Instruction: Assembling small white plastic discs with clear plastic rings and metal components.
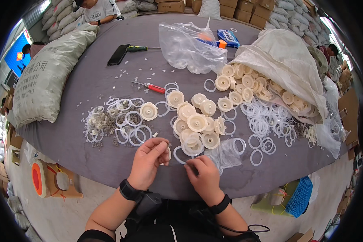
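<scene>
My left hand [147, 164] is closed in a pinch. The edge of a cream plastic piece [168, 154] shows beside its fingertips; the rest is hidden behind the fingers. To its right, my right hand [205, 177] has curled fingers at the rim of a translucent ring [177, 156], and the grip itself is partly hidden. Just beyond both hands lies a pile of cream round plastic caps [197, 122] with stepped centres. More translucent rings [136, 135] lie among small springs [103, 120] on the left. A crumpled clear bag [226, 155] sits beside my right hand.
An open white sack [282, 52] spills more caps at the right, above a heap of rings [264, 117]. A full sack [48, 76] rests at the left. A red screwdriver [152, 87], a phone [118, 55] and a clear bag [185, 48] lie farther back on the grey-covered table [88, 161].
</scene>
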{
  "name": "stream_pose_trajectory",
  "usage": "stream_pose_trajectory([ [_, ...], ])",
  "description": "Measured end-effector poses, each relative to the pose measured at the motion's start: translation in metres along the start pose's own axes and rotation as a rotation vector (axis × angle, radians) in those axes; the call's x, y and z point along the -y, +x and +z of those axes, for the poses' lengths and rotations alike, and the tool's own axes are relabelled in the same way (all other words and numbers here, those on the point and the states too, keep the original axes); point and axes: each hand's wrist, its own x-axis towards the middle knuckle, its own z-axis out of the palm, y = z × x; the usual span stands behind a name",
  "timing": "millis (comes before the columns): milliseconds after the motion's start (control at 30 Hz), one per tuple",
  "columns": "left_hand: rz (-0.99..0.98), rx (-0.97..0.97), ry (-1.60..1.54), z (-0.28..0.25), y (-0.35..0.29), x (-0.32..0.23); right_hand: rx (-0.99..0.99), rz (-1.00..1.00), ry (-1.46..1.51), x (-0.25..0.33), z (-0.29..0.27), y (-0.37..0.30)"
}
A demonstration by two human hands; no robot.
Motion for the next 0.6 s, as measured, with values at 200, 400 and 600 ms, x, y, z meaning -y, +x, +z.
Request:
stream_pose_trajectory([
  [200, -0.031, 0.065, 0.187, 0.003, -0.010, 0.001, -0.114, 0.218, 0.229, 0.004, -0.010, 0.005],
  [400, -0.005, 0.128, 0.316, 0.008, -0.023, 0.009, -0.068, 0.550, 0.969, 0.017, -0.012, 0.002],
  [600, -0.020, 0.106, 0.293, 0.007, -0.029, 0.012, 0.022, 0.580, 1.102, 0.022, -0.006, -0.001],
])
